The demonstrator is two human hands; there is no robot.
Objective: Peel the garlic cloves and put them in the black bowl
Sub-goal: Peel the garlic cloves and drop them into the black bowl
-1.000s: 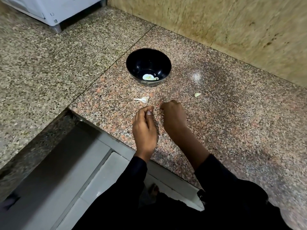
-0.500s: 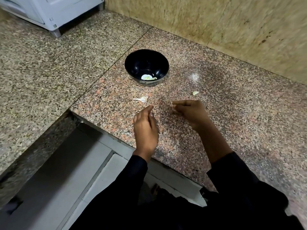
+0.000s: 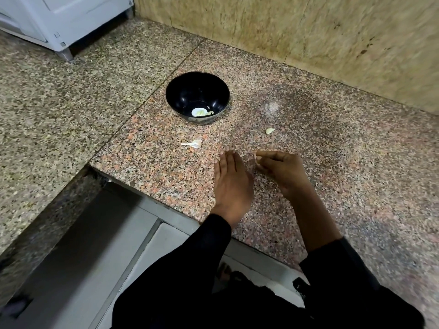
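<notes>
- Black sleeves [image 3: 206, 252] come in from the bottom edge, over the front edge of the granite worktop [image 3: 332, 186].
- The left hand [image 3: 231, 184] is flat over the worktop, palm down, fingers [image 3: 228, 157] straight and together, released and grasping nothing.
- The right hand [image 3: 281, 170] is just beside it on the right, with thumb and forefinger brought together towards the left hand. The fingers curl loosely; the blur hides whether they pinch a scrap of skin, so I cannot tell.
- A little beyond the left hand lies a garlic clove [image 3: 193, 144], still in its white skin, with a thin tail pointing left.
- A second, smaller clove [image 3: 270, 131] lies apart to the right, beyond the right hand.
- Farther back stands the black bowl [image 3: 183, 91], upright on the worktop, with pale peeled garlic [image 3: 200, 112] at its bottom.
- Behind the bowl runs a tan wall [image 3: 308, 39].
- A white appliance [image 3: 71, 17] stands on the worktop at the far left corner.
</notes>
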